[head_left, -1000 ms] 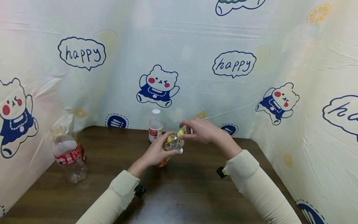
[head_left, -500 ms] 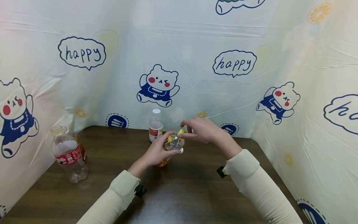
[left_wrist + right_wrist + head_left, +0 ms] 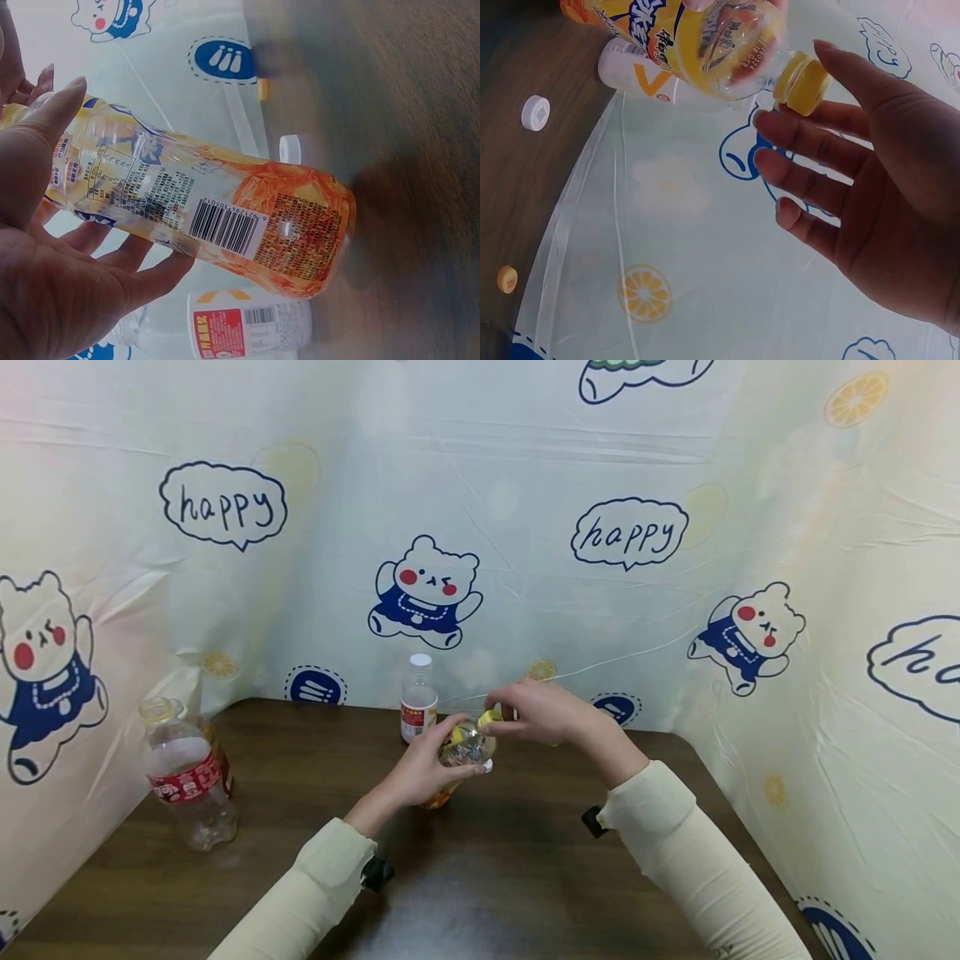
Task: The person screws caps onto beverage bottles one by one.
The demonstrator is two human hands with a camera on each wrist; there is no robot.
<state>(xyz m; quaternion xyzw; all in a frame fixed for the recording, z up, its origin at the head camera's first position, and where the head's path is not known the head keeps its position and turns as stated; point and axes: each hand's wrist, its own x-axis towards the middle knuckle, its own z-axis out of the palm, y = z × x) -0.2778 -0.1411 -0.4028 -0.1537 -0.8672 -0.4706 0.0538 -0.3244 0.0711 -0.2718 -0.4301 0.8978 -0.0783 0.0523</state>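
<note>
My left hand [image 3: 423, 768] grips a clear plastic drink bottle [image 3: 187, 187] with a yellow and orange label, fingers and thumb wrapped round its upper part. The bottle is tilted, with its neck up and to the right in the head view. Its yellow cap [image 3: 804, 84] sits at the neck. My right hand [image 3: 543, 714] has thumb and index finger at the cap's sides, pinching it, while the other fingers spread apart below in the right wrist view. Behind the left hand stands an upright bottle with a white cap [image 3: 416, 697].
On the left of the brown table [image 3: 525, 877] stand a clear bottle with a red label [image 3: 183, 781], its mouth uncapped, and another bottle partly hidden behind it. A loose white cap [image 3: 535, 113] and an orange-yellow cap [image 3: 507, 279] lie on the table. A printed curtain [image 3: 510, 468] surrounds it.
The right thumb and index finger shift slightly at the yellow cap, which shows a little more now than half a second ago. The left hand and bottle stay almost in place.
</note>
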